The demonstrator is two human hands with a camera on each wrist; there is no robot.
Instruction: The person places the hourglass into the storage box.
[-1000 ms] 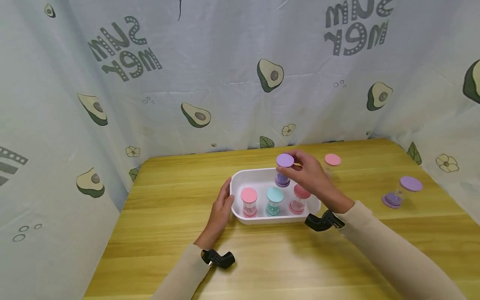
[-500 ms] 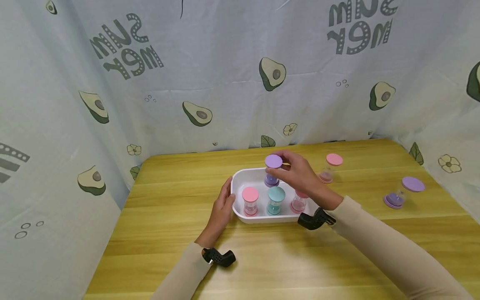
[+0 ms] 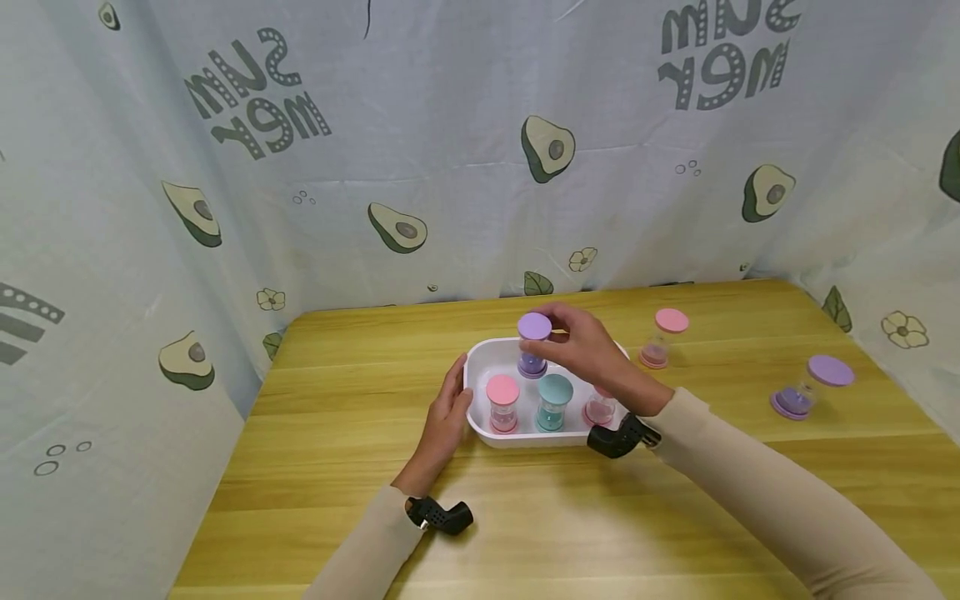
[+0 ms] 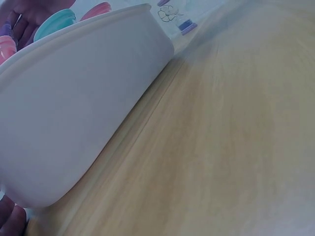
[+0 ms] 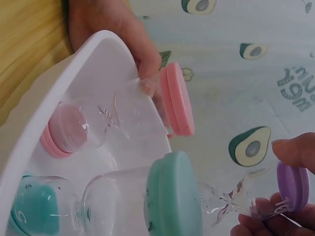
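My right hand [image 3: 588,350] pinches a purple sand timer [image 3: 534,327] upright at the back left part of a white tray [image 3: 528,441]. In the right wrist view, thumb and fingers sit about its purple cap [image 5: 294,187]; whether its base touches the tray floor I cannot tell. My left hand [image 3: 441,421] grips the tray's left end, thumb at the rim. Along the tray's front stand a pink sand timer [image 3: 502,392], a teal sand timer [image 3: 555,390] and another pink one [image 3: 599,408], partly hidden by my right wrist.
Outside the tray on the wooden table [image 3: 345,433], a pink sand timer [image 3: 655,352] stands behind to the right. Farther right is a purple sand timer [image 3: 795,400]. A printed curtain [image 3: 450,167] borders the table's back and sides.
My right hand has carried the purple sand timer leftward over the tray, past the teal one. The pink timer behind my right hand has come into fuller view. My left hand stays at the tray's end.
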